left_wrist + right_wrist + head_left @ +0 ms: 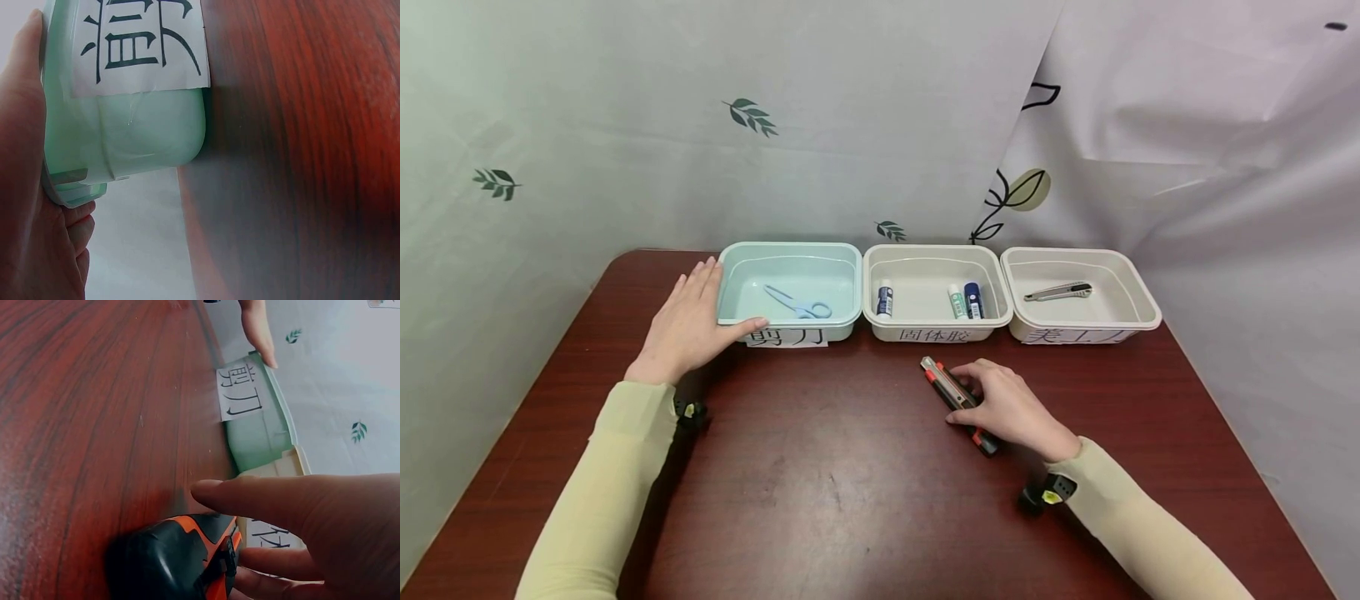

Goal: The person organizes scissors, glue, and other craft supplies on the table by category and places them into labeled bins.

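My right hand (1003,406) is at a black and red utility knife (953,387) lying slanted on the table, thumb on one side and curled fingers on the other. In the right wrist view the knife's black and orange butt end (165,562) is close below the thumb. My left hand (688,321) rests at the left front corner of a light blue bin (790,250), its fingers extended along the left side and the thumb along the front rim. Blue scissors (801,304) lie inside that bin.
A beige middle bin (936,250) holds several glue sticks (973,300). In the right beige bin (1138,312) lies a grey utility knife (1060,292). All three bins stand side by side along the back, with paper labels in front. A patterned curtain (850,125) hangs behind the table.
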The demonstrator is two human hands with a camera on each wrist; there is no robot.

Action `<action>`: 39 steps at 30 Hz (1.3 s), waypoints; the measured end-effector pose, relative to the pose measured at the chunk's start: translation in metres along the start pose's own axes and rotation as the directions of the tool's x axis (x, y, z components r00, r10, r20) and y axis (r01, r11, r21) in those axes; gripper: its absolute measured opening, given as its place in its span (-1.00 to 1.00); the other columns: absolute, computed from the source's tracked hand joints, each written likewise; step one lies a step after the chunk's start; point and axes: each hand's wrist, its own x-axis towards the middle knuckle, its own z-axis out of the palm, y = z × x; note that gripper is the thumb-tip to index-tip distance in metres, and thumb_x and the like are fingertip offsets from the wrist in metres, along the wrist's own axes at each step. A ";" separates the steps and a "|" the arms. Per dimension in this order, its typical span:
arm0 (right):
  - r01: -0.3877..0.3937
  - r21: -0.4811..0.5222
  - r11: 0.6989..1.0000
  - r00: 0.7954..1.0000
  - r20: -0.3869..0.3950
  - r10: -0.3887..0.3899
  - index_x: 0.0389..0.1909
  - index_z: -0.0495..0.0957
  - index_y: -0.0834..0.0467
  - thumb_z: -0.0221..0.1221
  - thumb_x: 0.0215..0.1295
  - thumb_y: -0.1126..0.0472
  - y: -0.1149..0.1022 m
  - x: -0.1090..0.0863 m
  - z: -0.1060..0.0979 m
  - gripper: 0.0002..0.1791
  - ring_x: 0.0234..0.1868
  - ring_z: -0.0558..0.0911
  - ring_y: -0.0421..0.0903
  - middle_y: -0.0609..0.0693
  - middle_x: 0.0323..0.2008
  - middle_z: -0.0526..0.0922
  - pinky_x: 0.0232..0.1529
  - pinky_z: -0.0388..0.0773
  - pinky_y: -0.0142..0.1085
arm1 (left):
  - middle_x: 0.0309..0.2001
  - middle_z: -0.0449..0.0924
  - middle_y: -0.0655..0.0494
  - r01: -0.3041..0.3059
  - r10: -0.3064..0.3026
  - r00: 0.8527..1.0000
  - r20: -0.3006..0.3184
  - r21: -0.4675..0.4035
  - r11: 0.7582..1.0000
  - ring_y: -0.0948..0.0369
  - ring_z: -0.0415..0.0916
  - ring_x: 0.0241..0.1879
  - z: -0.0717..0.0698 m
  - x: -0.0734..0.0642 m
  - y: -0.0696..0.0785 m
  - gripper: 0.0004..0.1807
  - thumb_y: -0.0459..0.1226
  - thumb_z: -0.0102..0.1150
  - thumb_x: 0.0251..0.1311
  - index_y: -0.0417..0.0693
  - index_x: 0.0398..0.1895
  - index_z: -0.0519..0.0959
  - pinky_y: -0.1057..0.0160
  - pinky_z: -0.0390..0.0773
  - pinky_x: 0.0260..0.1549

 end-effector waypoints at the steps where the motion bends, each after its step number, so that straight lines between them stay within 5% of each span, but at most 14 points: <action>1: 0.001 -0.005 1.000 1.000 0.000 -0.001 0.09 0.66 0.20 0.61 -0.09 0.08 0.000 0.000 0.000 -0.33 -0.25 0.61 -0.18 -0.09 -0.23 0.64 -0.23 0.56 -0.21 | 0.58 -0.15 -0.33 0.000 0.000 1.000 0.001 -0.001 1.000 -0.16 -0.17 0.56 0.000 0.000 0.000 0.32 0.43 0.12 0.17 -0.38 0.60 -0.14 -0.02 -0.30 0.53; 39: -0.001 -0.073 0.997 1.000 0.018 0.002 0.06 0.69 0.16 0.55 -0.04 0.13 -0.001 0.008 -0.002 -0.43 -0.33 0.57 -0.18 -0.15 -0.32 0.62 -0.35 0.53 -0.24 | 0.58 -0.11 -0.33 -0.003 0.003 1.000 -0.009 0.006 1.000 -0.14 -0.17 0.57 -0.001 0.001 0.000 0.31 0.43 0.13 0.17 -0.37 0.60 -0.10 -0.03 -0.25 0.53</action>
